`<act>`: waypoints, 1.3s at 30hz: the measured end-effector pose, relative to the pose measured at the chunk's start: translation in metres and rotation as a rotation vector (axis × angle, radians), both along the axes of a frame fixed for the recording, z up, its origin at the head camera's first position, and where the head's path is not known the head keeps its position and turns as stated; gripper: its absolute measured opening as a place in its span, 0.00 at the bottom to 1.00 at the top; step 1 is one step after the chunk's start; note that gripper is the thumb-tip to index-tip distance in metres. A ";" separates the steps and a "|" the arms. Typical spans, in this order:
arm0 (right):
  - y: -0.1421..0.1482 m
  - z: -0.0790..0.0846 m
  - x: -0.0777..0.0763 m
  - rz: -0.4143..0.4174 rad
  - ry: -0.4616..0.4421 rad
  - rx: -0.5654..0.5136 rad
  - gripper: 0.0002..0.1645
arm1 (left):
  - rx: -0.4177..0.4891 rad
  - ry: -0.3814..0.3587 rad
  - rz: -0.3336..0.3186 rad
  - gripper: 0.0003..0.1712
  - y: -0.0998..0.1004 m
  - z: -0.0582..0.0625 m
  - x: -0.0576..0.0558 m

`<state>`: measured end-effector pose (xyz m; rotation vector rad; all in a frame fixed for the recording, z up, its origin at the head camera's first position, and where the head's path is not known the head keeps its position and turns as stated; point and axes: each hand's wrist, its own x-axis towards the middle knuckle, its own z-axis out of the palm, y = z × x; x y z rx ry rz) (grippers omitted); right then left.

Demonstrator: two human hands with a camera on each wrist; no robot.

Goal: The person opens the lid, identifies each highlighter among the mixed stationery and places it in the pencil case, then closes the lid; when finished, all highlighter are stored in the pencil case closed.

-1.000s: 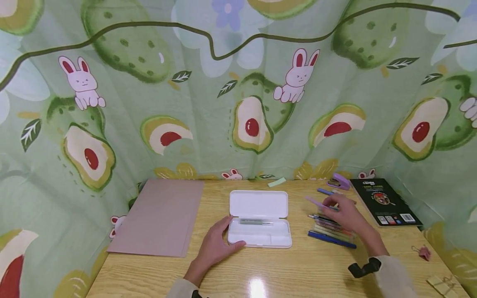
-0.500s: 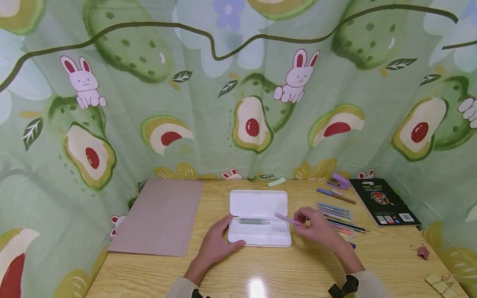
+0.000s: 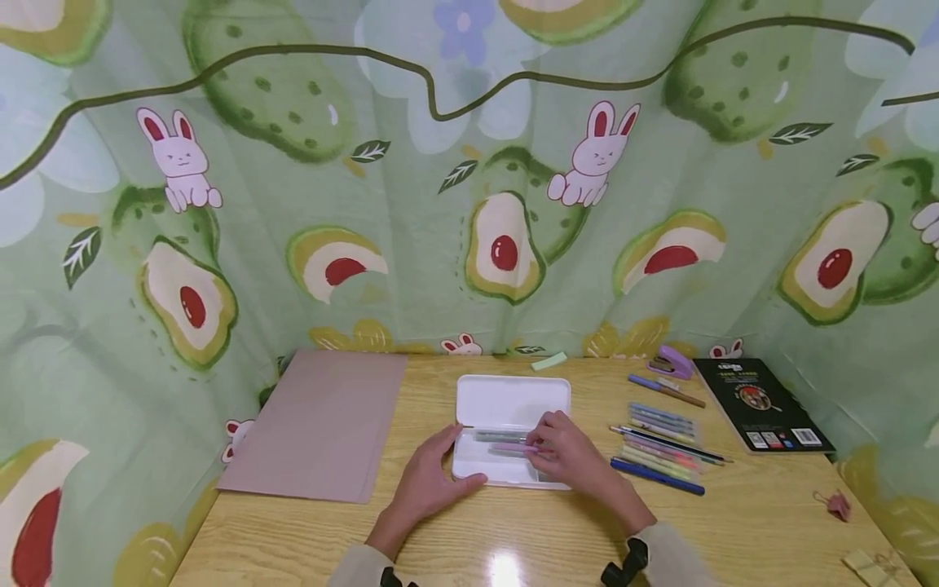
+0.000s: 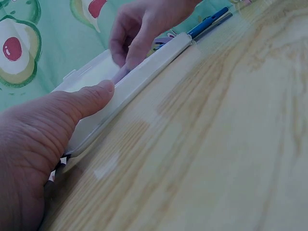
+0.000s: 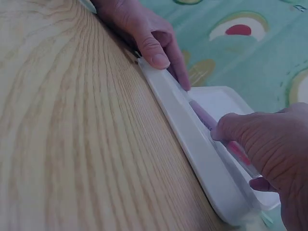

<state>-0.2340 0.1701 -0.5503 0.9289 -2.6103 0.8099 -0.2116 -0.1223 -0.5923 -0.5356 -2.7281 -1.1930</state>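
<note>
A white pencil case (image 3: 512,395) lies with its lid raised in the middle of the wooden table. At its left end my left hand (image 3: 425,478) holds it, thumb on the front rim (image 5: 156,67) and fingers reaching to the back. My right hand (image 3: 566,452) pinches a purple pen (image 3: 506,447) low in the case's tray; in the right wrist view the pen (image 5: 204,115) shows a reddish part behind the fingertips. Behind it a grey-green pen (image 3: 493,436) lies in the tray. The right hand hides the tray's right part.
Several pens and pencils (image 3: 660,448) lie right of the case, a blue pen (image 3: 656,476) nearest. Farther back are two pens (image 3: 663,390), a purple stapler (image 3: 671,363) and a black book (image 3: 763,403). Mauve sheets (image 3: 315,424) lie left; a pink clip (image 3: 835,505) lies far right.
My right hand has carried the purple pen leftward from the pens on the right, down into the tray. My left hand has stayed at the case. The head view has shifted slightly.
</note>
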 end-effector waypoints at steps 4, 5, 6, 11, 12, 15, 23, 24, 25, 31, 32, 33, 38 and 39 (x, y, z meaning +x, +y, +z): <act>-0.011 -0.002 -0.006 -0.020 -0.010 0.015 0.07 | 0.003 -0.001 0.002 0.57 0.000 0.001 0.001; -0.013 -0.002 -0.008 -0.021 -0.013 0.018 0.07 | 0.004 -0.001 0.003 0.57 0.000 0.001 0.001; -0.015 -0.002 -0.010 -0.021 -0.017 0.022 0.07 | 0.006 0.002 0.003 0.57 0.000 0.000 0.001; -0.023 -0.001 -0.016 -0.028 -0.045 0.045 0.07 | 0.003 0.004 0.002 0.57 0.000 -0.001 0.000; -0.024 -0.002 -0.016 -0.033 -0.049 0.052 0.07 | 0.002 0.002 0.001 0.57 0.000 -0.001 0.000; -0.027 -0.002 -0.017 -0.045 -0.053 0.071 0.07 | 0.000 -0.002 0.004 0.57 0.000 -0.001 0.000; -0.023 -0.001 -0.012 -0.045 -0.092 0.032 0.06 | 0.001 -0.004 0.015 0.57 0.002 0.000 0.001; -0.020 -0.001 -0.010 -0.043 -0.119 0.006 0.06 | -0.001 -0.008 0.013 0.57 0.002 0.000 0.001; -0.017 0.000 -0.008 -0.039 -0.143 -0.022 0.06 | -0.002 -0.010 0.013 0.57 0.002 0.000 0.001; 0.008 0.009 0.009 -0.056 -0.194 -0.173 0.08 | -0.008 -0.002 0.015 0.58 0.001 0.000 0.000; 0.014 0.010 0.011 -0.067 -0.174 -0.187 0.09 | -0.009 0.000 0.015 0.58 0.001 0.000 0.000; 0.021 0.011 0.014 -0.080 -0.150 -0.201 0.10 | -0.007 0.000 0.015 0.58 0.001 0.000 0.000; 0.061 0.008 0.023 -0.179 0.069 -0.239 0.20 | -0.012 0.000 0.016 0.58 0.001 -0.002 0.000; 0.070 0.007 0.025 -0.206 0.104 -0.241 0.22 | -0.015 -0.002 0.017 0.57 0.001 -0.003 0.000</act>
